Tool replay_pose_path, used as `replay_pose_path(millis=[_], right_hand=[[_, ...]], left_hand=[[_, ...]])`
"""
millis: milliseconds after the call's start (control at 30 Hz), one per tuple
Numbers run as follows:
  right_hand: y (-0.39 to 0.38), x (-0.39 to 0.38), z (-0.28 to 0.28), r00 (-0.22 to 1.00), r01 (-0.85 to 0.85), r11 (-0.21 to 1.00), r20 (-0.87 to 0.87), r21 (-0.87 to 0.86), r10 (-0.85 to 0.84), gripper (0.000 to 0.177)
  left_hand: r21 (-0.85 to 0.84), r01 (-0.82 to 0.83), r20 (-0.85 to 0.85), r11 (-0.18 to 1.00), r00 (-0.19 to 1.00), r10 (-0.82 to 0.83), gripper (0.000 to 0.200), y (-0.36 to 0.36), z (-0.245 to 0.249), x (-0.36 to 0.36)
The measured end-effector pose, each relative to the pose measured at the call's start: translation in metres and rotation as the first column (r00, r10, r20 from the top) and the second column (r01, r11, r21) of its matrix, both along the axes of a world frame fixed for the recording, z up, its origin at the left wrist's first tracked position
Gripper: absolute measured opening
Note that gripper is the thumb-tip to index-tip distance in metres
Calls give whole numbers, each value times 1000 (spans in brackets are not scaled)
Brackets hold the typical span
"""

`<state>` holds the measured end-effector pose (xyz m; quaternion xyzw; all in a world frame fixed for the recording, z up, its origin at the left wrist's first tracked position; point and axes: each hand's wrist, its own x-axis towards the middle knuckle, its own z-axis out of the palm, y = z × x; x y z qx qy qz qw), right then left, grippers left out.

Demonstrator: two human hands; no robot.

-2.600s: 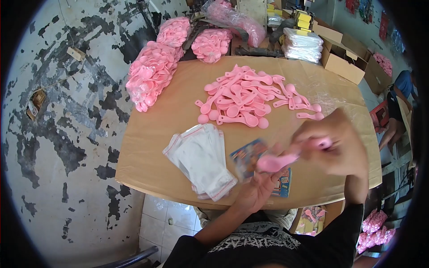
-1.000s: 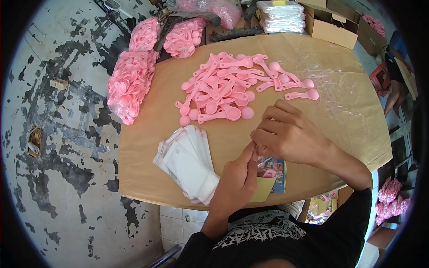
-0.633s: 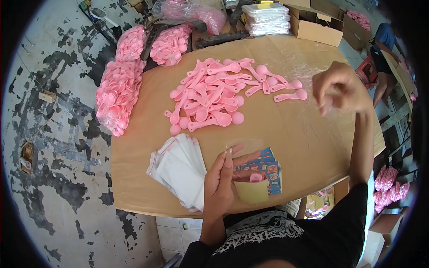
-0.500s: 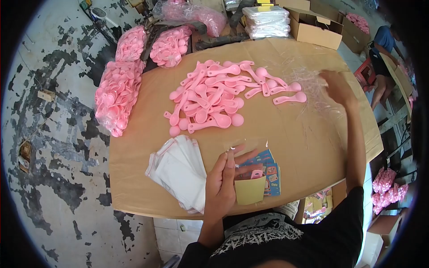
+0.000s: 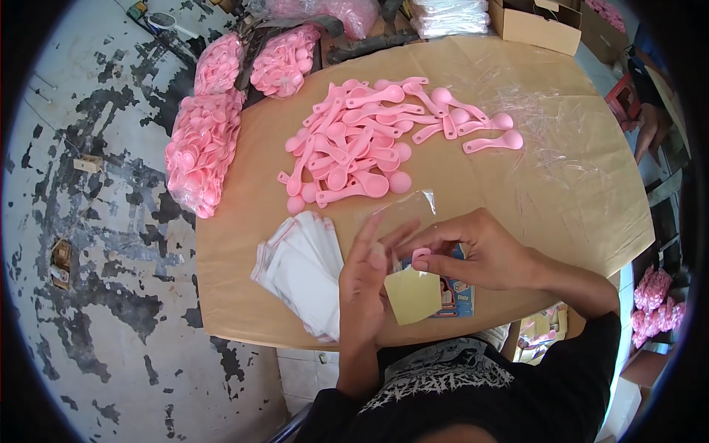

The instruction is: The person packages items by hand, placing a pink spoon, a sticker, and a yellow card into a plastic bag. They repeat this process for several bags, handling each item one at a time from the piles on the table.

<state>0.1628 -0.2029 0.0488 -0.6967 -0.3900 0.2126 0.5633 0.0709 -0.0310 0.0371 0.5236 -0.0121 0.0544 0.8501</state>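
My left hand (image 5: 362, 284) is closed on the side of a clear plastic bag (image 5: 422, 199), its fingers partly behind the film. The bag holds a yellowish card (image 5: 413, 297). A pink handle end (image 5: 421, 254) shows above the card; it looks like part of a pink spoon, the rest hidden. My right hand (image 5: 480, 249) pinches the bag near that handle end with thumb and forefinger. Below my right hand lie blue printed cards (image 5: 459, 295) on the table. Left of my left hand rests a fanned stack of white-looking plastic bags (image 5: 303, 269).
A pile of pink spoons (image 5: 347, 144) lies mid-table (image 5: 244, 170). Thin clear strips (image 5: 528, 111) are scattered to the right. Bagged spoons (image 5: 207, 144) stand at the left edge, and a cardboard box (image 5: 535, 28) at the back. Another person's arm (image 5: 650, 129) shows far right.
My right hand has come from the clear strips at the right back to the bag in my left hand and now pinches it. The view has shifted slightly.
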Motion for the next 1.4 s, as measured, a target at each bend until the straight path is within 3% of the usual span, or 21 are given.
replay_pose_path(millis=[100,200,267,400,500,567,600,767,967,1167,1300,1400], right_hand=[[4,0,-3,994,36,994,-104,99,-26,17],[-2,8,-3,992,-47,997,-116,65,54,19],[-5,12,4,974,-156,988,-168,6,154,19],[1,5,4,988,-8,999,-152,42,15,17],[-2,8,0,993,38,994,-119,105,-25,19],[-7,10,3,985,77,991,-160,113,-58,19],[-9,12,6,994,66,993,-91,99,-57,19],[-17,20,3,991,12,993,131,119,-27,26],[-23,34,-4,961,-167,953,258,252,100,26],[-23,31,-4,965,-125,957,258,263,55,23],[-25,33,-4,924,-170,955,376,243,69,24],[-26,32,1,900,-186,958,430,220,76,25]], left_hand=[[183,-34,-82,982,995,50,47,4,-17,-3],[131,-128,-42,983,990,134,45,-6,-9,1],[101,-92,-38,991,995,96,45,-5,-12,0],[108,-28,-54,994,998,34,45,-3,-7,-2],[61,-73,-61,995,995,77,40,-2,-15,-1],[225,-95,-47,970,993,108,33,-2,-11,-3],[306,-98,-41,947,992,116,30,-2,-10,-4],[315,-114,27,942,993,111,23,-2,-14,-5],[438,-118,150,891,987,56,21,6,-23,-8],[527,-117,142,842,989,49,25,3,-23,-8],[500,-54,71,864,997,21,22,4,-17,-11],[492,-38,115,870,993,-22,20,8,-18,-9]])
